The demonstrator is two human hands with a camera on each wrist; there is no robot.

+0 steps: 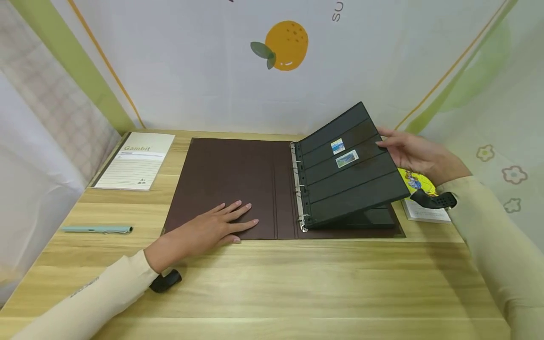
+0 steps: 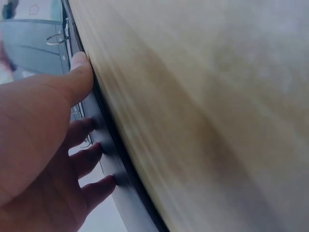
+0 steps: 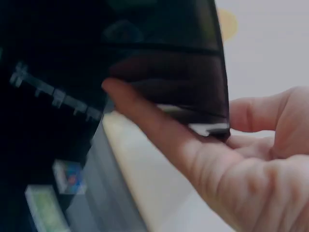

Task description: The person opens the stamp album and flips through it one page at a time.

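A brown ring binder [image 1: 221, 179] lies open on the wooden table [image 1: 272, 283]. My left hand [image 1: 240, 216] rests flat on its left inside cover, fingers straight; the left wrist view shows the left hand [image 2: 87, 124] pressing the cover's edge [image 2: 107, 145]. My right hand [image 1: 388, 141] pinches the far right edge of a stack of black stock pages [image 1: 352, 184] and holds it tilted up off the rings [image 1: 299, 189]. Two small stamps [image 1: 343, 153] sit in the top page's strips. In the right wrist view the right hand [image 3: 183, 125] has its thumb across the dark page [image 3: 145, 48].
A lined notebook marked "Gambit" [image 1: 136, 160] lies at the back left and a pale blue pen [image 1: 97, 229] near the left edge. A yellow illustrated booklet [image 1: 418, 182] lies under my right wrist. Printed curtains surround the table on three sides.
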